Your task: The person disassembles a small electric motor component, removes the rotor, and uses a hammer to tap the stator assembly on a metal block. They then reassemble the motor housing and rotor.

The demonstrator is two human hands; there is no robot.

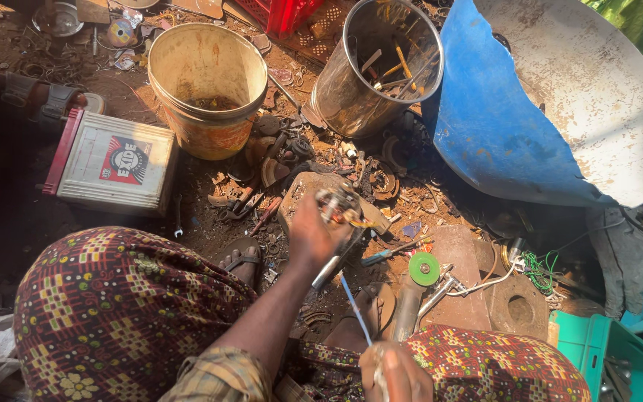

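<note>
Left hand [314, 234] closes around a small tangled metal part with copper-coloured wire [340, 208]. Right hand [396, 372] pinches a thin blue rod [355, 305], fingers closed. Rusty scrap litters dirt nearby.

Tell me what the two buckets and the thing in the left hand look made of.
Yellow bucket: likely plastic, matte, dirt-stained. Tall bucket: metal, shiny grey with reflections. The part in the left hand: seemingly metal, a glinting small assembly.
</note>
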